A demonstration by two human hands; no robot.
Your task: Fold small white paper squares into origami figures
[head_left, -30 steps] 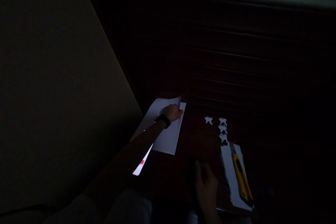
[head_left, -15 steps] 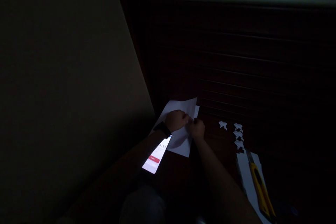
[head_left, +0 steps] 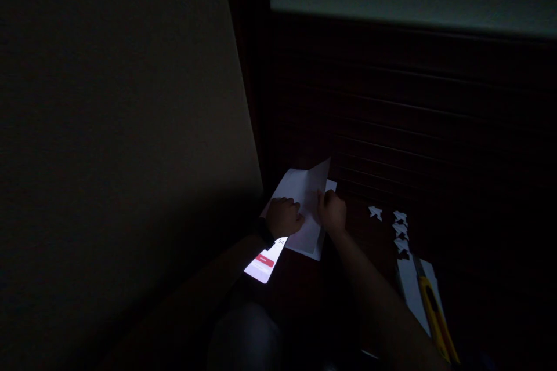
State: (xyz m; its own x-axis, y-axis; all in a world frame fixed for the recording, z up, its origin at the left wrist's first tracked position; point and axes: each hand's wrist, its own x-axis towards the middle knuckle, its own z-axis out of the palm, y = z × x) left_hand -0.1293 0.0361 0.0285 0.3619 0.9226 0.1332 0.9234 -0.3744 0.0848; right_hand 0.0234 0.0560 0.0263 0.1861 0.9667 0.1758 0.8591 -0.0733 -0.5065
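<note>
The scene is very dark. A stack of white paper sheets [head_left: 304,208] lies on a dark wooden surface [head_left: 357,232]. My left hand [head_left: 284,216] is curled on the sheets' left side, a dark watch at its wrist. Closed fingers of my right hand [head_left: 331,211] pinch the right edge of the top sheet, whose far corner stands lifted. A lit phone [head_left: 265,261] lies just below my left wrist.
Several small white paper cut-outs [head_left: 394,226] lie in a cluster to the right. A yellow utility knife [head_left: 435,316] rests on a white sheet [head_left: 411,290] at the lower right. A pale wall fills the left; dark slatted wood stands behind.
My right hand came up from near my lap to the sheets and took hold of the top sheet's edge. My left hand slid back toward me. The sheet's corner has risen.
</note>
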